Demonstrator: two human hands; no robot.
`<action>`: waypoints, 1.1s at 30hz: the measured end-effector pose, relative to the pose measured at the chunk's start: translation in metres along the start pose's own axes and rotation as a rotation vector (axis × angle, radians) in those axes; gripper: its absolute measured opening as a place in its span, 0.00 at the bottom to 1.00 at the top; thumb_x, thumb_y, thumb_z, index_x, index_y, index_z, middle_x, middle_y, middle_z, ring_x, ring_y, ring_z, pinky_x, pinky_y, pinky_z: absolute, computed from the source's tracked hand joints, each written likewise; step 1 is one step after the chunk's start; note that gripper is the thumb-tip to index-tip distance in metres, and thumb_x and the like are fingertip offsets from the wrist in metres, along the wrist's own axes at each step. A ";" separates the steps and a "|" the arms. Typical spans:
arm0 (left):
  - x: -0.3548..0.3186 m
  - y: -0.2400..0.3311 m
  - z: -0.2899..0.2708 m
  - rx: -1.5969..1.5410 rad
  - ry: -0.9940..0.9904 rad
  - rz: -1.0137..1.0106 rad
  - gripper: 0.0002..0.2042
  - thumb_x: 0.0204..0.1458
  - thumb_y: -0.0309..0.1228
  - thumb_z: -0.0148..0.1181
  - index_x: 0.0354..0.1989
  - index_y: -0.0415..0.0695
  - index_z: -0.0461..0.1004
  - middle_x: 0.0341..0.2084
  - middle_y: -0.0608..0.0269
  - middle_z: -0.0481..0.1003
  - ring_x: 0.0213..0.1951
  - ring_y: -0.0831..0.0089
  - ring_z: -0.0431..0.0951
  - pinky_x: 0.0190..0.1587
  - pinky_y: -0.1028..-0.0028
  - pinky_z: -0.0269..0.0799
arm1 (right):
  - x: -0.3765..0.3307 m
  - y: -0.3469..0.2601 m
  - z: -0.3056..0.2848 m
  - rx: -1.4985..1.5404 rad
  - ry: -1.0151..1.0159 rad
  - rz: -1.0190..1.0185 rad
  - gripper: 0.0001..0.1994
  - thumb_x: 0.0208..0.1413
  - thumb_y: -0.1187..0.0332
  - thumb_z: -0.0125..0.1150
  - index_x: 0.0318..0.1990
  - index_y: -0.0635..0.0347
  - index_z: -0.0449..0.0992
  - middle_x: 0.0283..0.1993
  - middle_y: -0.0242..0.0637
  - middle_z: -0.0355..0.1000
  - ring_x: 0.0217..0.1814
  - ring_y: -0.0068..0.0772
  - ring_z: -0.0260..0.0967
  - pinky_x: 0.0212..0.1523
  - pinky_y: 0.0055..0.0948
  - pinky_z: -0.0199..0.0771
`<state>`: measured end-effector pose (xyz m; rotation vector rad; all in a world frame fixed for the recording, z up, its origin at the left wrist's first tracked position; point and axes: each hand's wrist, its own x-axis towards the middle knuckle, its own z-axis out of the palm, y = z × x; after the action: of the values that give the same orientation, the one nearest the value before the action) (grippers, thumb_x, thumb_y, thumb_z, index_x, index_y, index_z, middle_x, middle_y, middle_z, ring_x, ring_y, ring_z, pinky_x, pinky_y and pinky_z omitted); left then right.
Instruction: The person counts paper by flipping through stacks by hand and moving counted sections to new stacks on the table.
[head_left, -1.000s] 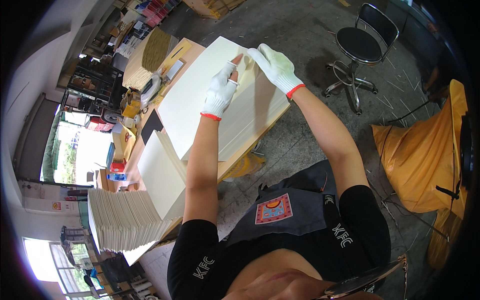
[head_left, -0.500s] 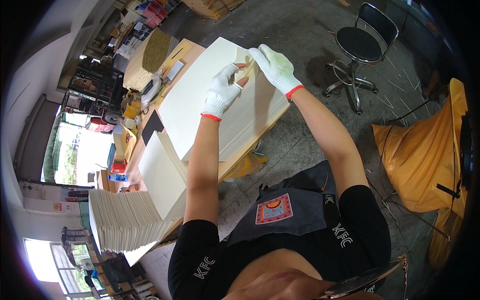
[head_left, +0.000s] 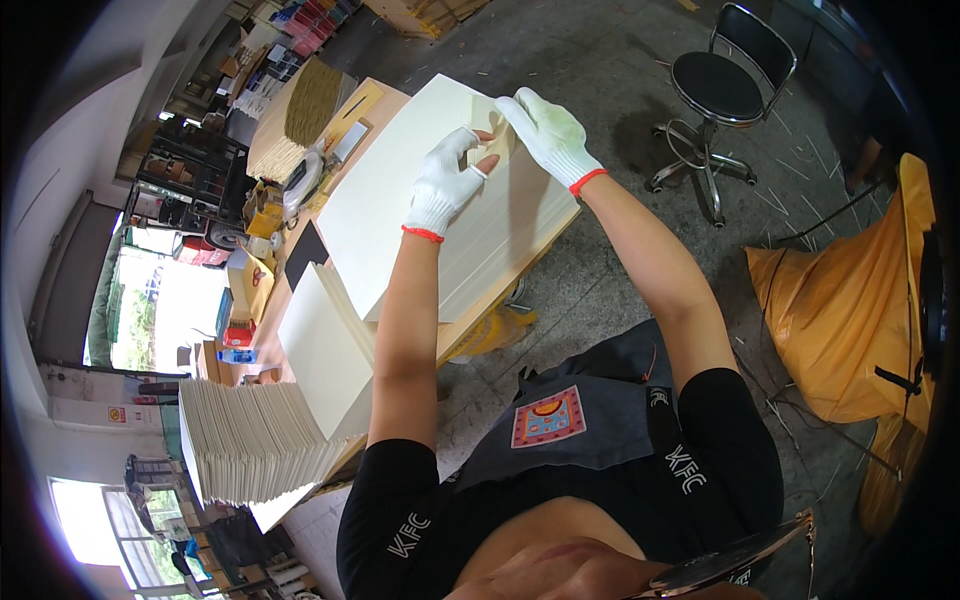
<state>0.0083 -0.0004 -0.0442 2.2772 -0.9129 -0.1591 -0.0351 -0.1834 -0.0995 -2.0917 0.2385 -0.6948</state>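
Both my hands wear white knit gloves with red cuffs and work at the far right edge of a stack of large white paper sheets (head_left: 400, 200). My left hand (head_left: 447, 185) rests on the top sheet, its bare thumb and index fingertip spread apart beside a cream-coloured paper piece (head_left: 497, 148). Across that piece, my right hand (head_left: 545, 128) has its fingers together, bent over the raised paper edge. Its fingertips are partly hidden behind the glove and the paper.
Nearer on the wooden table lie more white sheets (head_left: 320, 330) and a tall pile of folded sheets (head_left: 250, 440). A brown-edged paper stack (head_left: 315, 100) stands at the far left. To the right are a black swivel chair (head_left: 715, 85) and a large orange sack (head_left: 830, 310).
My left hand has shifted very slightly, its thumb and fingertip still apart. My right hand stays at the paper edge with almost no movement.
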 end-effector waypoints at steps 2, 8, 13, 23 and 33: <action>-0.002 0.004 -0.001 -0.053 0.004 -0.031 0.16 0.55 0.30 0.67 0.51 0.43 0.78 0.39 0.60 0.80 0.28 0.77 0.76 0.35 0.74 0.72 | -0.001 -0.001 0.000 -0.001 0.008 -0.010 0.27 0.68 0.39 0.40 0.36 0.56 0.69 0.30 0.50 0.74 0.36 0.57 0.73 0.38 0.49 0.69; -0.003 0.009 -0.002 -0.081 -0.015 -0.063 0.17 0.55 0.30 0.67 0.53 0.44 0.78 0.41 0.60 0.79 0.33 0.77 0.76 0.39 0.75 0.73 | -0.002 -0.004 -0.002 0.004 0.006 0.003 0.28 0.67 0.38 0.40 0.37 0.56 0.69 0.30 0.50 0.74 0.36 0.57 0.74 0.38 0.49 0.69; -0.002 0.003 -0.002 -0.084 0.003 0.023 0.17 0.56 0.28 0.64 0.55 0.46 0.77 0.45 0.58 0.80 0.38 0.75 0.77 0.44 0.74 0.73 | -0.003 -0.008 -0.005 0.004 -0.005 0.018 0.28 0.67 0.37 0.40 0.39 0.55 0.72 0.31 0.49 0.75 0.37 0.55 0.75 0.39 0.47 0.71; 0.000 0.002 0.000 0.047 0.013 0.055 0.15 0.55 0.30 0.64 0.51 0.42 0.78 0.44 0.55 0.80 0.38 0.71 0.79 0.42 0.71 0.75 | -0.001 -0.003 -0.003 0.009 -0.012 0.030 0.28 0.66 0.38 0.41 0.38 0.55 0.71 0.32 0.50 0.75 0.37 0.55 0.74 0.40 0.47 0.70; -0.001 -0.001 0.003 -0.081 0.075 0.114 0.16 0.58 0.28 0.61 0.55 0.43 0.76 0.44 0.56 0.80 0.36 0.73 0.78 0.41 0.73 0.74 | -0.004 -0.011 -0.008 0.027 -0.026 0.059 0.28 0.65 0.37 0.42 0.40 0.55 0.73 0.34 0.47 0.77 0.39 0.53 0.75 0.41 0.46 0.71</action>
<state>0.0074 -0.0007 -0.0472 2.1363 -0.9763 -0.0587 -0.0438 -0.1807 -0.0889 -2.0579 0.2742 -0.6317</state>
